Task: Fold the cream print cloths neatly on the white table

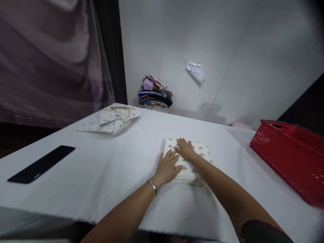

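Observation:
A folded white cloth with a grey print (186,172) lies on the white-covered table (121,189). Its layers show along the near edge; whether it is a garment I cannot tell. My left hand (167,167), with a silver bracelet at the wrist, rests flat on the cloth's left side, fingers spread. Farther up, my right hand (186,149) lies on its upper part, fingers stretched out. Beneath the hands, part of the print is hidden.
To the right stands a red plastic basket (291,158). A loosely folded, printed white cloth (113,119) lies at the far left. Nearer is a dark flat board (42,165). A stack of folded clothes (155,94) rises behind the table, against the wall (215,40).

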Available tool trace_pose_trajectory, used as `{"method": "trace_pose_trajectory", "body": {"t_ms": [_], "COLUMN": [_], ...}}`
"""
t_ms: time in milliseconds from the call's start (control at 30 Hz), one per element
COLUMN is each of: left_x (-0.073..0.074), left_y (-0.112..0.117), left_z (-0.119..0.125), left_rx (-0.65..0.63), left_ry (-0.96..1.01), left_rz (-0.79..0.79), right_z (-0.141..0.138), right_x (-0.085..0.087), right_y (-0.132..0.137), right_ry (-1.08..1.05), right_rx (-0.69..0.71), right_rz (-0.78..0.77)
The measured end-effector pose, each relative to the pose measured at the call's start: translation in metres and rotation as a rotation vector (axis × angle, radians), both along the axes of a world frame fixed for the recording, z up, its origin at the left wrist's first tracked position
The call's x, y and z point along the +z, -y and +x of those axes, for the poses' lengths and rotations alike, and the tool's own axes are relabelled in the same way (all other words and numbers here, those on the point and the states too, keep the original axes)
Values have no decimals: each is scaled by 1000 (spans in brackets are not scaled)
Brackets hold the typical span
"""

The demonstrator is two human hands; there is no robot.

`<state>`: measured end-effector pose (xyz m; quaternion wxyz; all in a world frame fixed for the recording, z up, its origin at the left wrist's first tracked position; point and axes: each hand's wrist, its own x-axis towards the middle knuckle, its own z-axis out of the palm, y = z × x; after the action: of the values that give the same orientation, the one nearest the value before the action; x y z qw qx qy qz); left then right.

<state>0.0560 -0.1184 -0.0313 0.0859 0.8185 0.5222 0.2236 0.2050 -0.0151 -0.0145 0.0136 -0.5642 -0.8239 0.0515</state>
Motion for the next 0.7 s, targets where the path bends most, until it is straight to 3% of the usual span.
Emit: {"method": "trace_pose_trajectory", "body": {"t_ms": [133, 267, 400, 567, 700], "left_x": [0, 2, 0, -9, -14], "left_y": [0, 1, -1, -7, -9], "left_z": [1, 1, -3, -8, -10], "left_rx": [-3, 2, 17, 136, 262], "left_ry": [18, 57, 186, 343, 370], "left_rz": [-8, -19, 19, 70, -45], "right_z": [-11, -16, -16, -19, -14], "right_x": [6, -1, -7, 1, 10], "right_y": [1, 6, 6, 4, 15], "right_ry": [-13, 15, -17, -50, -103], "right_rx": [54, 148, 115, 75, 72], "right_rz": [42, 56, 77, 20, -36]}}
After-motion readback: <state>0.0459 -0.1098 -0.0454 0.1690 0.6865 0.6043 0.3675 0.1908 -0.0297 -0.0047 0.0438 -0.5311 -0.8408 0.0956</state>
